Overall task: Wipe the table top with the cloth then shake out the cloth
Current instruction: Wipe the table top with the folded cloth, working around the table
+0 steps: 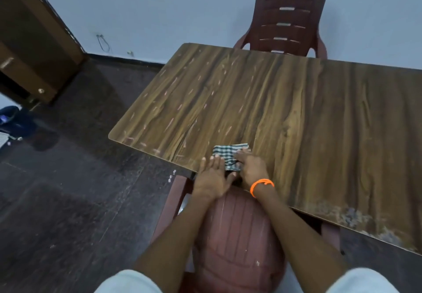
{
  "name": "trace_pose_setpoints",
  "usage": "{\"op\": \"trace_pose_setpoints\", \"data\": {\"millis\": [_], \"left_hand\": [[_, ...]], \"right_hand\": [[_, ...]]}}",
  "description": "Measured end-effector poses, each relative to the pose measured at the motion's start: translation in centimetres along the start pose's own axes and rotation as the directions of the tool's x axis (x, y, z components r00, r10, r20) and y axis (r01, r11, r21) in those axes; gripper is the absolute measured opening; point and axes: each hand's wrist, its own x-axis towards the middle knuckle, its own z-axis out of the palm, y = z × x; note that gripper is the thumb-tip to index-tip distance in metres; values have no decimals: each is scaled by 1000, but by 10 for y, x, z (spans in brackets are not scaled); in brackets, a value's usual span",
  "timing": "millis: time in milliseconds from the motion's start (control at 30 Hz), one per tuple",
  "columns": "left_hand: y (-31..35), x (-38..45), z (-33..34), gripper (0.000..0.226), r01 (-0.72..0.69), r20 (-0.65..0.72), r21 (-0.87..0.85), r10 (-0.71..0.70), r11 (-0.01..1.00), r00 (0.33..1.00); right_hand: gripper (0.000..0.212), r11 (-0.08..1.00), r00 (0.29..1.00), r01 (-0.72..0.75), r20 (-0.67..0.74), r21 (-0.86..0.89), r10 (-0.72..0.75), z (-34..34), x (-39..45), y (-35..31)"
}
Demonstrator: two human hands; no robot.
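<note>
Cloth, checked green and white and folded small, lies on the near edge of the table, and both my hands meet at it. Going from the left: my left hand lies flat and relaxed on the table edge, fingers straight, touching the cloth's left side and gripping nothing. My right hand, with the orange band at its wrist, rests palm-down on the cloth's right part, pressing it to the wood; I cannot tell whether its fingertips are pinching the fabric. Pale smears show across the left half of the table and a grey patch at the near right edge, so I judge the wiping is only starting. Next I need firm downward pressure and long sweeps outward, keeping the cloth under my palm.
</note>
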Motion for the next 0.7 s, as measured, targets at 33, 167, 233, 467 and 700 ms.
{"op": "trace_pose_setpoints", "data": {"millis": [33, 167, 233, 467, 700], "left_hand": [[-15, -4, 2, 81, 8, 16, -4, -7, 1000, 1000], [-41, -34, 3, 84, -31, 41, 26, 30, 999, 999], [-34, -44, 3, 102, -50, 32, 44, 49, 998, 998], [-30, -13, 6, 119, -192, -59, -64, 188, 979, 980], [-99, 34, 2, 91, -288, -110, -94, 277, 953, 954]], "right_hand": [[30, 1000, 1000, 21, 21, -24, -20, 8, -1, -11], [35, 998, 998, 50, 42, -48, -48, 31, -25, -30], [38, 996, 996, 86, 34, -3, -86, 31, -37, -30], [36, 996, 979, -77, -186, 50, 85, 26, -29, -8], [37, 965, 924, -236, -281, 114, 260, 66, 29, -59]]}}
